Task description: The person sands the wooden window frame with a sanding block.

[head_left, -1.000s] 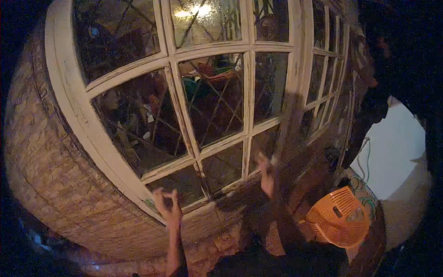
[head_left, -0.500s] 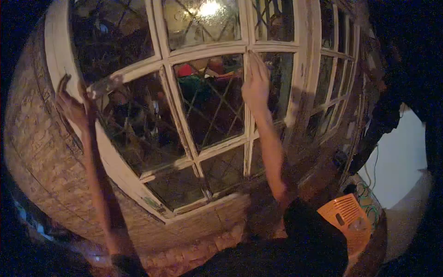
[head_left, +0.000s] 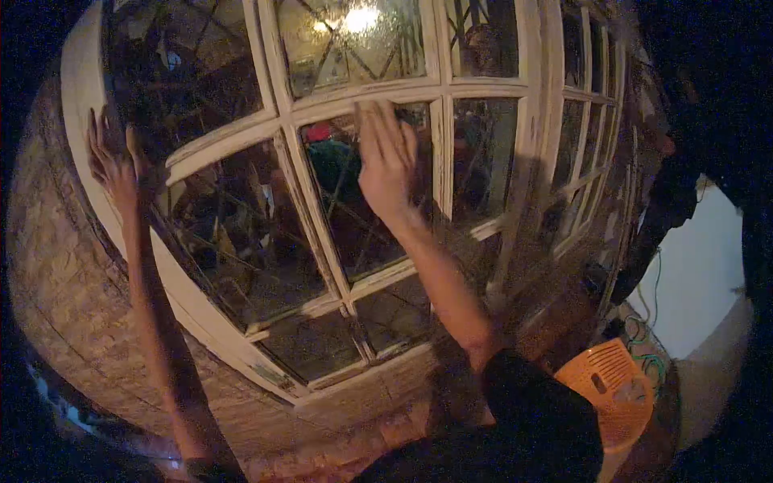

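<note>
A multi-paned window [head_left: 475,87] with worn, pale wooden bars fills the view ahead of me. My right hand [head_left: 386,157] is raised to the horizontal bar above a middle pane, fingertips pressed together against the wood. Whatever lies under those fingers, if anything, is hidden. Over at the left, my left hand [head_left: 117,165] rests by the pale window frame [head_left: 80,64], its fingers spread and holding nothing visible. Diagonal lattice lines show behind the glass, and a bright light [head_left: 362,18] glows through an upper pane.
Stone-textured wall [head_left: 56,241] surrounds the window at left and below. At lower right are an orange plastic basket [head_left: 608,370], a green cord [head_left: 654,366] and a large white panel [head_left: 700,266]. More panes [head_left: 572,133] continue to the right.
My right hand has moved left, from the upright bar to the horizontal bar beside it. My left hand has shifted slightly up along the frame. The view has moved a little.
</note>
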The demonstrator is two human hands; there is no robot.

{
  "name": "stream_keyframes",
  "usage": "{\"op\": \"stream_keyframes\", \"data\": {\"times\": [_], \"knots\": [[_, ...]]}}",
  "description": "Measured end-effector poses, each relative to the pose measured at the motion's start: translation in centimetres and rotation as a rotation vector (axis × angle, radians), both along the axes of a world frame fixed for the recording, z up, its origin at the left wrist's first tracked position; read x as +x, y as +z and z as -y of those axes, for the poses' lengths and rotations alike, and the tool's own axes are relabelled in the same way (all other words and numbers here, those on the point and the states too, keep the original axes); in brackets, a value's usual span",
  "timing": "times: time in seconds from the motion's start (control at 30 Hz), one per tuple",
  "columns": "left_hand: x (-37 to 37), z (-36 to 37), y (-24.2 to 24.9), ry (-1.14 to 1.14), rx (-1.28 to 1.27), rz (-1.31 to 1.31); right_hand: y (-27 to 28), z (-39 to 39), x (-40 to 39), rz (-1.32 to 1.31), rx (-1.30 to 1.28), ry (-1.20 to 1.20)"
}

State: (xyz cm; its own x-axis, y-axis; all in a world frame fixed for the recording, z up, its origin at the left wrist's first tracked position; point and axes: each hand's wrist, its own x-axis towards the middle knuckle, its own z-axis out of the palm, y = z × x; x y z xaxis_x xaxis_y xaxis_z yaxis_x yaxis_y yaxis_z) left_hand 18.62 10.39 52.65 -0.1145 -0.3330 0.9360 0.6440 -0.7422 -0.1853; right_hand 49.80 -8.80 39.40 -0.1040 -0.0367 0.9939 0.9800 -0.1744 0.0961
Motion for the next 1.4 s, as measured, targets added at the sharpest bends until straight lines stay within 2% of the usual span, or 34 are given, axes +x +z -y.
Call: {"op": "stream_keyframes", "data": {"times": [0.07,0.1,0.17,0.2,0.27,0.43,0.53,0.6,0.67,0.7,0.73,0.77,0.8,0.87,0.93,0.97,1.0,1.07,1.1,1.13,1.2,1.27,1.33,1.37,1.4], "knots": [[0.2,-0.2,0.0,0.115,0.055,0.102,0.0,0.3,0.1,0.032,-0.025,-0.028],[0.1,-0.3,0.1,0.116,0.051,0.097,0.0,0.3,1.1,-0.085,0.065,-0.054],[0.0,0.1,0.3,-0.142,0.032,-0.006,0.8,1.5,3.6,-0.238,0.230,-0.075],[0.0,0.6,0.2,-0.145,0.027,-0.003,1.0,1.4,3.9,-0.235,0.225,-0.078],[0.1,1.5,0.0,0.004,0.044,0.012,1.4,1.4,4.1,-0.204,0.239,-0.070],[-0.8,-1.9,-0.6,0.035,0.048,-0.017,0.9,-0.4,3.0,-0.227,0.114,-0.055],[-1.0,-2.5,0.1,0.064,0.076,-0.014,0.8,-1.8,2.4,-0.232,0.187,0.000],[-1.0,-2.5,0.4,0.105,0.071,0.010,0.8,-3.0,-0.1,-0.166,0.115,0.009],[-1.1,-2.3,0.8,0.041,0.113,-0.040,0.5,-3.2,-1.5,-0.023,0.080,0.021],[-0.9,-2.5,0.8,0.043,0.120,-0.046,0.7,-2.6,-1.2,-0.079,0.059,-0.049],[-0.4,-2.8,0.3,0.084,-0.009,0.056,1.0,-1.5,-0.3,-0.133,0.035,-0.115],[-0.2,-2.7,-0.1,0.126,-0.142,0.163,0.7,-1.7,1.5,-0.159,0.158,-0.132],[-0.2,-1.3,-0.1,0.129,-0.143,0.168,0.8,-1.7,1.7,-0.221,0.249,-0.038],[-0.1,1.2,0.0,0.069,0.020,0.045,0.7,-3.3,0.1,-0.189,0.224,-0.038],[-0.2,0.3,0.1,0.012,0.018,0.031,-0.3,-3.8,-3.6,-0.054,-0.005,-0.034],[-0.3,-0.1,0.2,-0.043,0.021,0.007,-0.2,-3.2,-3.8,-0.026,-0.031,-0.074],[-0.2,0.3,0.2,-0.044,0.022,-0.004,-0.4,-2.8,-2.7,-0.037,-0.030,-0.075],[-0.1,0.8,0.1,0.068,0.048,0.047,0.5,-2.1,0.0,-0.233,0.132,-0.188],[-0.3,0.6,0.0,0.072,0.044,0.048,0.6,-2.2,0.2,-0.275,0.218,-0.066],[-0.2,0.3,0.1,0.068,0.057,0.046,0.4,-3.0,-0.4,-0.273,0.215,-0.063],[0.0,0.3,0.1,0.061,0.070,0.047,0.5,-4.1,-3.4,-0.141,0.116,0.079],[0.1,0.6,0.1,0.026,0.065,0.052,-0.1,-3.3,-3.8,-0.081,0.056,0.068],[0.0,0.2,0.2,-0.052,0.088,0.009,0.1,-2.4,0.0,-0.172,0.078,-0.123],[-0.1,0.0,0.2,-0.133,0.110,-0.023,1.0,-2.5,0.7,-0.190,0.237,0.033],[-0.3,-0.2,0.2,-0.128,0.107,-0.022,0.7,-3.1,0.3,-0.190,0.234,0.038]]}}
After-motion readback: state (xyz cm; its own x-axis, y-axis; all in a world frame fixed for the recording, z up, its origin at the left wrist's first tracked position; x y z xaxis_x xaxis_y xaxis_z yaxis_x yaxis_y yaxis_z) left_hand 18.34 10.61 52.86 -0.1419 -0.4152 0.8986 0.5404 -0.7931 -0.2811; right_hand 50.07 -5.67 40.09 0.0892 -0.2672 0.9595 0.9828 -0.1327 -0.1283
